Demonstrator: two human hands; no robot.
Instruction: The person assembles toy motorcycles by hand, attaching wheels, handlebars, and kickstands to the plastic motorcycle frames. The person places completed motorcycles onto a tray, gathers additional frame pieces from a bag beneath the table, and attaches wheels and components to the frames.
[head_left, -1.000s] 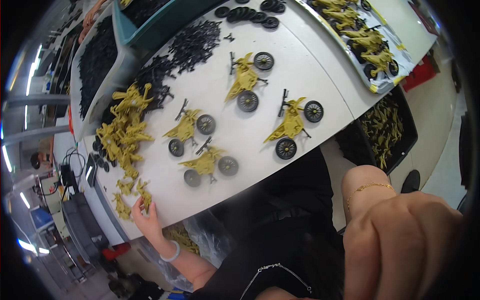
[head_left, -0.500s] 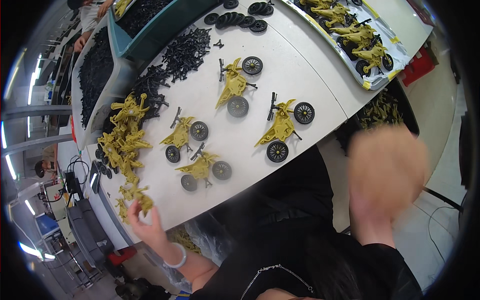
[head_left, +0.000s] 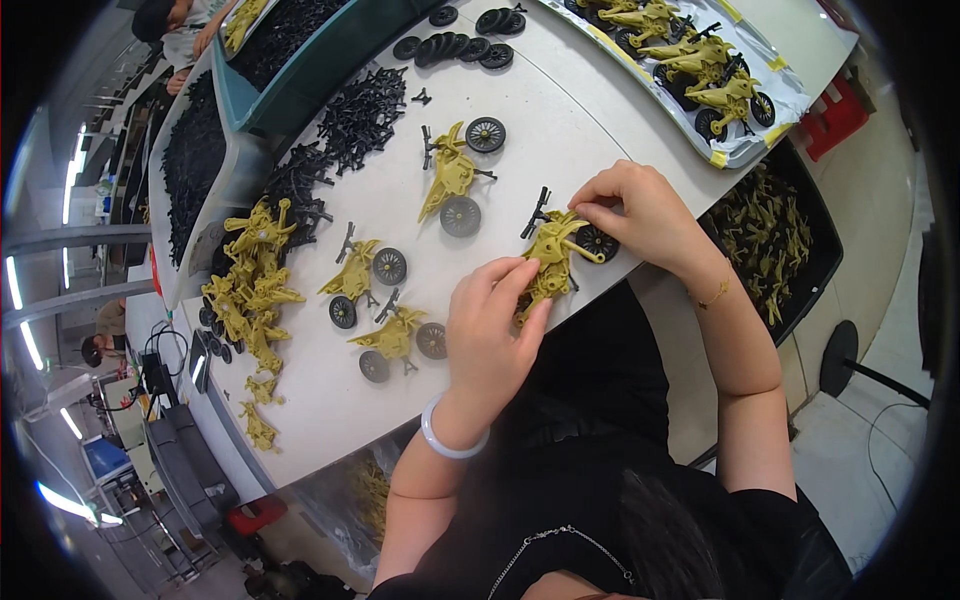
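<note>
A yellow toy motorcycle body (head_left: 552, 252) lies at the table's near right edge, over a flat set of parts with a black handlebar (head_left: 536, 212) and a black spoked wheel (head_left: 597, 243). My left hand (head_left: 492, 325) grips the body from the left, fingertips on top and thumb at its near end. From the right, my right hand (head_left: 640, 212) pinches the body's front end with thumb and forefinger, beside the wheel. Parts of the lower set are hidden under the body and my fingers. Three similar sets lie to the left, including one yellow body (head_left: 450, 176) with wheels.
Heaps of yellow body halves (head_left: 250, 290) and small black parts (head_left: 360, 118) cover the left side. Loose black wheels (head_left: 440, 48) lie at the back. A tray (head_left: 745, 152) holds assembled toy motorcycles. A dark bin (head_left: 832, 255) of yellow parts stands at the right, below the table.
My left hand has come from the yellow heap to the right-hand set with a yellow body. My right hand has moved in from the right onto the same body. The view has shifted slightly.
</note>
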